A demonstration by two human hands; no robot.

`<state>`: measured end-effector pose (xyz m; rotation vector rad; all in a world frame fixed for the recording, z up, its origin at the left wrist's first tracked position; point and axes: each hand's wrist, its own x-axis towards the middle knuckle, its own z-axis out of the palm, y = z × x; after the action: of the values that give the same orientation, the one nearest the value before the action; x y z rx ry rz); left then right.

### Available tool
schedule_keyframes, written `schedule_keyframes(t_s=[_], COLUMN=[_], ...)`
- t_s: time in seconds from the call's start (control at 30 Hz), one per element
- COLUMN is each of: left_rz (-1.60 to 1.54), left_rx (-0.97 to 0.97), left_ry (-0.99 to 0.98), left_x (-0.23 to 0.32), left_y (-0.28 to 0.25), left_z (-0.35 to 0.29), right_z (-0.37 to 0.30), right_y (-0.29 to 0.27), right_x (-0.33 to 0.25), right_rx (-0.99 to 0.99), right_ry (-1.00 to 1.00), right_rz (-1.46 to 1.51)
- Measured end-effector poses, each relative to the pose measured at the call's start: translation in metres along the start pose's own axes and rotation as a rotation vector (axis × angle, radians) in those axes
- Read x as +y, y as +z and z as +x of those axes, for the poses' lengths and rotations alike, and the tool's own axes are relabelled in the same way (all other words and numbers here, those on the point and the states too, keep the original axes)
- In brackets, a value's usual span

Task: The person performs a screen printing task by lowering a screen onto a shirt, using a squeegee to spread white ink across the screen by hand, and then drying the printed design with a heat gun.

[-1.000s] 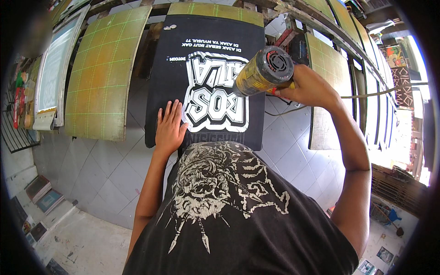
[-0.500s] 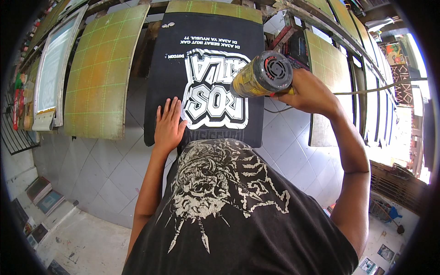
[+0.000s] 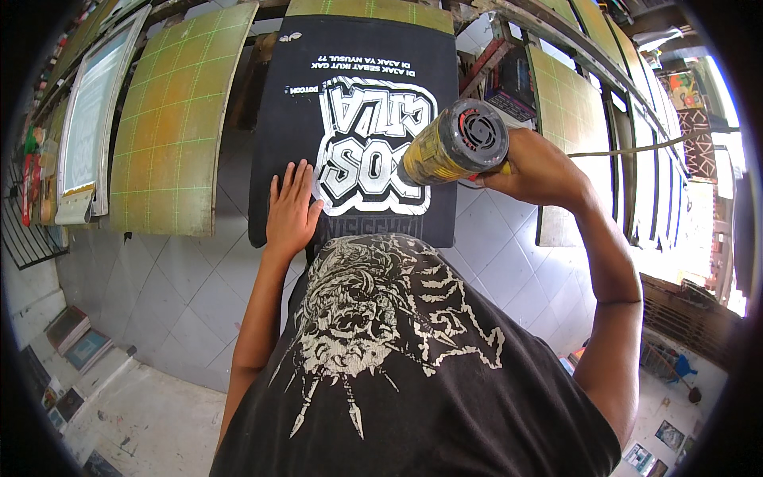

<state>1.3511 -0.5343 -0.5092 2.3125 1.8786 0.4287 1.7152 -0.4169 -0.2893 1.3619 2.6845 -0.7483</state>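
A black T-shirt [image 3: 288, 119] with a large white printed design lies flat over a board in front of me. My left hand [image 3: 292, 207] rests on its near left part, fingers stretched out beside the lettering. In my right hand [image 3: 540, 171] is a yellow and black heat gun [image 3: 457, 143], held by its handle. Its round vented back faces up, and its body slants down to the left over the right side of the print. The nozzle end is hidden behind the body. A cord [image 3: 636, 149] runs off to the right beyond my wrist.
Yellowish boards with green grid lines stand on both sides, one at the left [image 3: 171, 127] and one at the right [image 3: 566, 135]. A framed screen [image 3: 97, 119] leans further left. Grey floor tiles [image 3: 187, 278] show below. A metal rail [image 3: 548, 40] crosses behind.
The heat gun and my right hand have shifted slightly nearer to me, uncovering more of the upper right lettering. My left hand stays flat in nearly the same place.
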Motion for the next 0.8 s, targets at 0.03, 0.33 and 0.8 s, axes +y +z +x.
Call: schedule_keyframes(t_s=[0.03,0.33,0.8], left_rz=[0.000,-0.035,-0.051], left_rx=[0.004,0.004,0.032], left_ry=[0.001,0.017,0.032], left_x=[0.000,-0.001,-0.002], left_y=[0.000,0.000,0.002], left_z=[0.000,-0.001,-0.002], right_z=[-0.001,-0.014,-0.033], right_y=[-0.001,0.012,0.017], right_x=[-0.003,-0.004,-0.027], right_rx=[-0.012,0.016,-0.045], right_ry=[0.006,-0.008,0.041], right_rz=[0.026,0.013,0.060])
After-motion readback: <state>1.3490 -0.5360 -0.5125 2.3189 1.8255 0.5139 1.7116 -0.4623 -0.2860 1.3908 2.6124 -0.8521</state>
